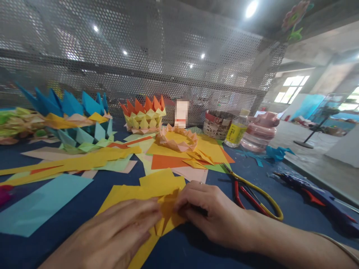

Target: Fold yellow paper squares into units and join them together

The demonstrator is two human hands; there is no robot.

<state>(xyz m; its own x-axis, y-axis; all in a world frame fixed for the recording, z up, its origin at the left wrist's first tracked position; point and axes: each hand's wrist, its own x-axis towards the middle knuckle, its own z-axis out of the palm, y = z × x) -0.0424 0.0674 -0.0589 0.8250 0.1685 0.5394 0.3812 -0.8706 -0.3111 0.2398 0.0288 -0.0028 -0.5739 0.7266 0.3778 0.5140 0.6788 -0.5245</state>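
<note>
A small folded piece of yellow paper (167,209) stands creased between my two hands, over flat yellow sheets (123,192). My left hand (120,228) has its fingers together, with the tips closed on the left side of the folded piece; its thumb is hidden. On the other side, my right hand (210,213) pinches the right edge between thumb and bent fingers. Several folded yellow points (199,160) lie just beyond, beside a ring of pale pink folded paper (178,139).
Blue-topped (71,102) and orange-topped paper crowns (144,108) stand behind. Yellow strips (73,162) and a light blue sheet (45,203) lie left. Scissors (263,190), a glue gun (316,198), a bottle (237,129) and a pink jug (259,132) are right. Perforated metal panel (140,74) behind.
</note>
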